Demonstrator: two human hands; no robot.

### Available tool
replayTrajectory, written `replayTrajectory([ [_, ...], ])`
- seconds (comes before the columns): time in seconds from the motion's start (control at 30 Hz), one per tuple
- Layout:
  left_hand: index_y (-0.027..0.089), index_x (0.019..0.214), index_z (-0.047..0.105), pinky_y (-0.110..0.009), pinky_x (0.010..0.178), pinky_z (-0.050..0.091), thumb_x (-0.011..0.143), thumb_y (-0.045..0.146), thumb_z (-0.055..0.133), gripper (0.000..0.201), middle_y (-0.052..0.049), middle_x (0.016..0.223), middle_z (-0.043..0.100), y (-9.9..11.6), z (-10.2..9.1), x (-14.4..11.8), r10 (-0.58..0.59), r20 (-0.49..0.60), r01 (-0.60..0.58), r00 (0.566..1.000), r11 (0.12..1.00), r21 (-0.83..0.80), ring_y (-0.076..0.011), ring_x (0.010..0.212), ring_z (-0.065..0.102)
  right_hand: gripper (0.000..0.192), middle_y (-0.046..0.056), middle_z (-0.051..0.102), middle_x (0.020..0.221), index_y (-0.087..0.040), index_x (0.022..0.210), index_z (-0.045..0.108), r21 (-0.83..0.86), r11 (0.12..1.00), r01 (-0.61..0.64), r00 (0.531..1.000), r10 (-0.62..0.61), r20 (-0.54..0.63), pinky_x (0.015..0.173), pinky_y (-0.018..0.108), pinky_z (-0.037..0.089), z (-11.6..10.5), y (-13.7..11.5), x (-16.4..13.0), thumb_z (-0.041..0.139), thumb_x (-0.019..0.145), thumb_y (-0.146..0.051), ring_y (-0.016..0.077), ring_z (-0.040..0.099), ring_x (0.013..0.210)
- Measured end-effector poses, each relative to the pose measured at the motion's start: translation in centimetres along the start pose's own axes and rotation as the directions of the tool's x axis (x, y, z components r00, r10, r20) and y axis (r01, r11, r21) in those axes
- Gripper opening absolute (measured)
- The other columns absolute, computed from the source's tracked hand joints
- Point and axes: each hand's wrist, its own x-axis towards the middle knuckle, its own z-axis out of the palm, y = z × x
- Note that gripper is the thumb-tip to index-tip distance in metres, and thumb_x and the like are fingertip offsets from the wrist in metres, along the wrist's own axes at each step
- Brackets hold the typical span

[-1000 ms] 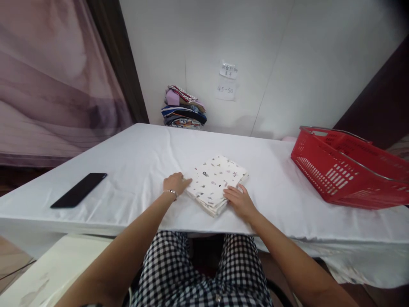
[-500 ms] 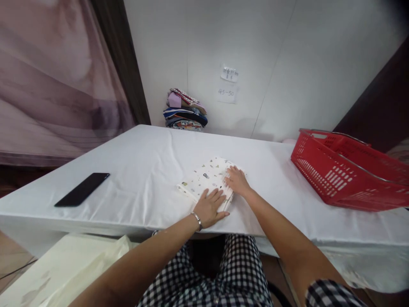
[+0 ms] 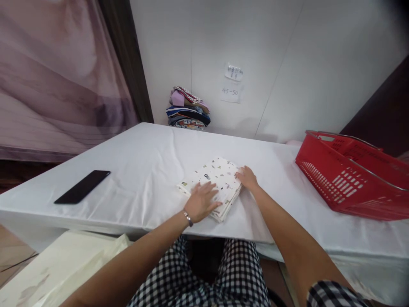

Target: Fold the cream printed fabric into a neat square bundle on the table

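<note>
White satiny-draped desk [image 3: 137, 162], folded cream motif-printed cloth [image 3: 219, 172] near front edge's middle, grips unclenched, left hand [image 3: 200, 204] spread over it, right hand [image 3: 248, 178] at its right corner; uneven pressing could skew its layers.

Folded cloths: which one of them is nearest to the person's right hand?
The white folded cloth with small prints, lying on the table with the right hand at its edge; the other cloths are stacked by the wall.
</note>
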Motion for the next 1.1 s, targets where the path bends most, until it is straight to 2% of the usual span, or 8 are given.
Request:
replayTrajectory([
  [0.1, 0.024, 0.128, 0.046, -0.047, 0.108, 0.020, 0.085, 0.048, 0.044, 0.049, -0.007, 0.141, 0.039, -3.7, -1.0, 0.4, -0.262, -0.079, 0.267, 0.962, 0.962, 0.055, -0.0249, 0.131, 0.030, 0.059, 0.015, 0.046, 0.133, -0.011, 0.130, 0.044, 0.052, 0.990, -0.129, 0.991, 0.128, 0.026, 0.099, 0.036, 0.034, -0.4, 1.2, 0.8, 0.046, 0.081, -0.044, 0.0267, 0.043, 0.122],
  [0.23, 0.016, 0.131, 0.042, -0.038, 0.098, 0.037, 0.084, 0.049, 0.042, 0.058, -0.012, 0.131, 0.049, -7.3, -0.8, 0.0, -0.506, -0.001, 0.506, 0.862, 0.862, 0.010, -0.0258, 0.118, 0.046, 0.067, 0.013, 0.050, 0.129, -0.012, 0.132, 0.042, 0.133, 0.975, -0.177, 0.983, 0.169, 0.068, 0.096, 0.033, 0.037, -0.1, 1.4, 1.6, 0.058, 0.072, -0.037, 0.0263, 0.048, 0.118],
  [0.4, 0.015, 0.129, 0.044, -0.038, 0.094, 0.040, 0.086, 0.048, 0.038, 0.055, -0.011, 0.118, 0.057, -6.5, 0.3, -0.5, -0.520, -0.083, 0.516, 0.850, 0.854, -0.060, -0.0250, 0.107, 0.052, 0.068, 0.010, 0.053, 0.127, -0.014, 0.131, 0.042, 0.285, 0.951, -0.120, 0.990, 0.136, -0.038, 0.097, 0.032, 0.037, -0.7, 1.2, 4.1, 0.061, 0.068, -0.028, 0.0226, 0.050, 0.114],
  [0.53, 0.021, 0.130, 0.043, -0.036, 0.097, 0.039, 0.083, 0.049, 0.045, 0.054, -0.006, 0.125, 0.054, -5.0, 1.2, -0.6, -0.365, -0.048, 0.353, 0.930, 0.920, -0.170, -0.0215, 0.113, 0.050, 0.075, 0.016, 0.042, 0.135, -0.007, 0.138, 0.028, 0.278, 0.950, -0.142, 0.961, 0.200, -0.192, 0.102, 0.037, 0.032, -2.1, 0.9, 7.2, 0.058, 0.073, -0.029, 0.0255, 0.040, 0.123],
  [0.63, 0.023, 0.131, 0.041, -0.037, 0.099, 0.038, 0.079, 0.045, 0.053, 0.058, -0.005, 0.129, 0.052, -5.0, 1.9, -0.8, -0.320, -0.049, 0.302, 0.946, 0.926, -0.226, -0.0206, 0.116, 0.048, 0.063, 0.016, 0.037, 0.140, -0.008, 0.134, 0.037, 0.205, 0.972, -0.112, 0.974, 0.148, -0.171, 0.105, 0.040, 0.026, -2.5, -0.6, 7.6, 0.054, 0.078, -0.032, 0.0275, 0.031, 0.130],
  [0.83, 0.018, 0.126, 0.047, -0.033, 0.100, 0.038, 0.078, 0.036, 0.054, 0.052, -0.007, 0.123, 0.057, -5.7, 2.7, -0.8, -0.400, -0.061, 0.367, 0.915, 0.884, -0.289, -0.0198, 0.112, 0.051, 0.034, 0.004, 0.057, 0.122, -0.022, 0.114, 0.059, 0.254, 0.938, 0.236, 0.968, -0.249, 0.020, 0.091, 0.032, 0.042, -1.5, -5.6, 0.0, 0.049, 0.082, -0.032, 0.0195, 0.057, 0.101],
  [0.97, 0.020, 0.121, 0.052, -0.032, 0.096, 0.042, 0.079, 0.033, 0.052, 0.044, -0.005, 0.115, 0.061, -5.6, 2.7, -0.3, -0.423, -0.075, 0.380, 0.903, 0.869, -0.317, -0.0192, 0.106, 0.055, 0.035, 0.003, 0.061, 0.116, -0.025, 0.116, 0.057, 0.243, 0.838, 0.488, 0.844, -0.525, 0.115, 0.087, 0.032, 0.043, -0.8, -7.2, -7.1, 0.047, 0.084, -0.036, 0.0194, 0.058, 0.100],
  [1.1, 0.021, 0.116, 0.055, -0.030, 0.092, 0.043, 0.078, 0.031, 0.053, 0.039, -0.003, 0.109, 0.063, -5.3, 2.7, 0.3, -0.468, -0.067, 0.429, 0.881, 0.852, -0.300, -0.0184, 0.101, 0.057, 0.044, 0.007, 0.053, 0.126, -0.023, 0.126, 0.047, 0.017, 0.747, 0.664, 0.742, -0.662, 0.112, 0.095, 0.038, 0.035, -0.1, -7.2, -10.5, 0.050, 0.082, -0.025, 0.0222, 0.046, 0.116],
])
